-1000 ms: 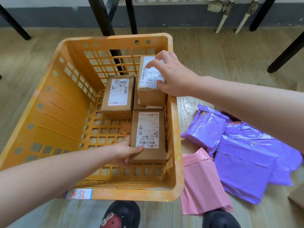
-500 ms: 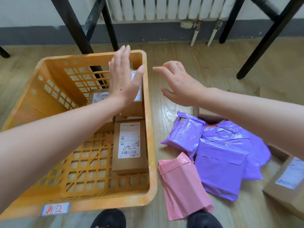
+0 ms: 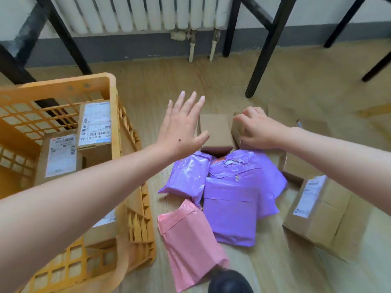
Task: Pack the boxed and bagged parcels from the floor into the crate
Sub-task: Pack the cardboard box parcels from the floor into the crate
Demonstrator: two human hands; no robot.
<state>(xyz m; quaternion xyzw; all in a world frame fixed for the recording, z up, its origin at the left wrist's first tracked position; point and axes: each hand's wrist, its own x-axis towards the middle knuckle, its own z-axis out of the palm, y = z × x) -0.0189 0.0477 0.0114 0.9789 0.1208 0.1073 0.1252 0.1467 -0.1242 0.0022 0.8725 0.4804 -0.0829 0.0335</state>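
in crate [image 3: 63, 85], three boxes [image 3: 95, 123]; outside, three purple bags [image 3: 230, 208], one pink bag [image 3: 190, 240]

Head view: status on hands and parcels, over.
Left hand open, over a plain floor box. Right hand curled on the small box beside it. Crate holds boxes only; purple bags and pink bag on floor. Nothing blocks the crate.

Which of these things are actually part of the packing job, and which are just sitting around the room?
Part of the job: orange crate, labelled boxes inside it, plain cardboard box, small box the right hand grips, large labelled box, purple mailer bags, pink mailer bag, open left hand.
Just there: radiator, black furniture legs, black shoe.
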